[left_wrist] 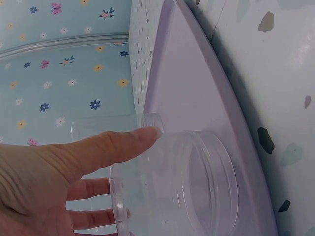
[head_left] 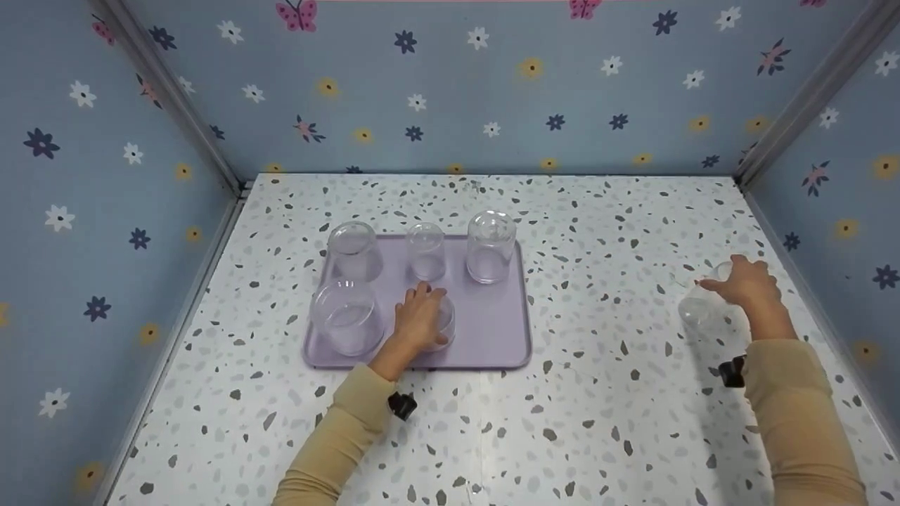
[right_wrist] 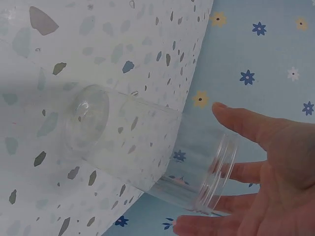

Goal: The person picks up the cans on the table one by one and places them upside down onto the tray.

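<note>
In the head view my left hand [head_left: 416, 320] reaches over a clear jar [head_left: 448, 325] at the front of the lilac tray [head_left: 496, 327]. The left wrist view shows the thumb straight along the jar's near side and the other fingers behind it, loosely spread. Whether they press on it I cannot tell. Far to the right, my right hand [head_left: 749, 284] is at the upper end of another clear jar [head_left: 699, 314] on the table. That jar's threaded rim [right_wrist: 221, 169] lies between the spread thumb and fingers, with the thumb apart from it.
Several other clear jars stand on the tray, among them a wide jar [head_left: 346, 330] at front left and a tall jar [head_left: 491, 246] at back right. The speckled table [head_left: 598, 422] is bounded by flowered panels [head_left: 450, 91] at the back and sides.
</note>
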Available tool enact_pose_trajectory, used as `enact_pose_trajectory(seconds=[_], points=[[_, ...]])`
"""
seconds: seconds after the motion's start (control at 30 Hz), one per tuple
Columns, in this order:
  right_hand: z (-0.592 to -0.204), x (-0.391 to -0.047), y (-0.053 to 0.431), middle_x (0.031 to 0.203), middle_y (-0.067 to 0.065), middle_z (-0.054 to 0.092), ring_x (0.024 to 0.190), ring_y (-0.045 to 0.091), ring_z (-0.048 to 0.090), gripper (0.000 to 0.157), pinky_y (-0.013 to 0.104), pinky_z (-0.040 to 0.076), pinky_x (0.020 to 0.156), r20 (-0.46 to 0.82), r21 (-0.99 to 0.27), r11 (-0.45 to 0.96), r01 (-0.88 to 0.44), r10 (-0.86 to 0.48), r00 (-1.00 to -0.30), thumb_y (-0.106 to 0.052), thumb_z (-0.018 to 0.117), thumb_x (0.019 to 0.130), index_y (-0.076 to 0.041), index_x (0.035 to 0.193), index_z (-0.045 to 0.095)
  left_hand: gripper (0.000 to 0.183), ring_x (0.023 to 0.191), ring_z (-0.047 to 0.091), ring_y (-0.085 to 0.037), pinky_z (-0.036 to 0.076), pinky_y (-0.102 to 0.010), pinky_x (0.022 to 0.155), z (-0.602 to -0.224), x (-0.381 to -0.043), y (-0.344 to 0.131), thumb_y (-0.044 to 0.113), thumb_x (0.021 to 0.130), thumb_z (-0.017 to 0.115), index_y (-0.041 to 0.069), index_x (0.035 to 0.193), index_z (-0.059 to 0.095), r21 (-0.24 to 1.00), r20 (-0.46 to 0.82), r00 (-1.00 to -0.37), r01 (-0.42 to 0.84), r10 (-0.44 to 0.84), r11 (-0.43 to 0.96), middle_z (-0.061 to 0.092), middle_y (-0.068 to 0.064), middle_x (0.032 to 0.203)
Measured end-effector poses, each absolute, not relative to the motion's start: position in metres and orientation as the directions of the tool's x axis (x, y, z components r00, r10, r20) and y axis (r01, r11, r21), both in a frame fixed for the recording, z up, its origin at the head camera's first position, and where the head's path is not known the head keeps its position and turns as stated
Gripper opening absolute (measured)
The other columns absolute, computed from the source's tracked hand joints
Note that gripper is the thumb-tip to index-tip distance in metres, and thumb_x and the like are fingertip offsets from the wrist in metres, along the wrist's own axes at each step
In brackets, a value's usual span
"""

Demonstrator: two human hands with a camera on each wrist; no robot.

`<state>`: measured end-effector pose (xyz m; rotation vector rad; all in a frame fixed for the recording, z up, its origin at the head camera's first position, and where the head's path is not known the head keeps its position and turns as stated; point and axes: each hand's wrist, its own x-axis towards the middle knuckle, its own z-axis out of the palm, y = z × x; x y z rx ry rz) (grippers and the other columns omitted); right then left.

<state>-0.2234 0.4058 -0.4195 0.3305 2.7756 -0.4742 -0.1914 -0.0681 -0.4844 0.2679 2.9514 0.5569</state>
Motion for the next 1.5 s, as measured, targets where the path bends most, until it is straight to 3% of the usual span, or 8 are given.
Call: enact_pose_trajectory(seconds=[0.3, 1.2, 1.5], points=[[-0.423, -0.221, 0.407, 0.123, 0.046, 0.015, 0.109, 0.058, 0.022, 0.076, 0.063, 0.026, 0.088, -0.266, -0.301, 0.923, 0.241, 0.161, -0.950, -0.030, 0.054, 0.086, 0.018, 0.131, 0.016, 0.079, 0.106, 0.040, -0.033, 0.039, -0.047, 0.075, -0.483, -0.191, -0.069, 0.016, 0.054, 0.084, 0.009, 0.124, 0.049, 0.358, -0.071, -0.976, 0.167, 0.205, 0.919, 0.042, -0.013, 0.118], [-0.431, -0.208, 0.392, 0.122, 0.043, 0.021, 0.105, 0.058, 0.027, 0.072, 0.065, 0.031, 0.078, -0.079, -0.334, 0.924, 0.184, 0.167, -0.983, -0.030, 0.058, 0.085, 0.011, 0.133, 0.023, 0.087, 0.115, 0.033, -0.035, 0.039, -0.048, 0.080, -0.484, -0.188, -0.072, 0.029, 0.061, 0.080, 0.006, 0.132, 0.037, 0.324, -0.127, -0.962, 0.190, 0.242, 0.927, 0.034, -0.018, 0.130], [-0.433, -0.201, 0.378, 0.123, 0.039, 0.025, 0.110, 0.054, 0.027, 0.066, 0.072, 0.025, 0.075, 0.015, -0.359, 0.921, 0.151, 0.167, -0.986, -0.025, 0.058, 0.085, 0.007, 0.133, 0.026, 0.089, 0.125, 0.023, -0.037, 0.029, -0.054, 0.092, -0.481, -0.184, -0.071, 0.032, 0.064, 0.078, 0.003, 0.134, 0.032, 0.361, -0.138, -0.959, 0.183, 0.247, 0.914, 0.025, -0.021, 0.137]])
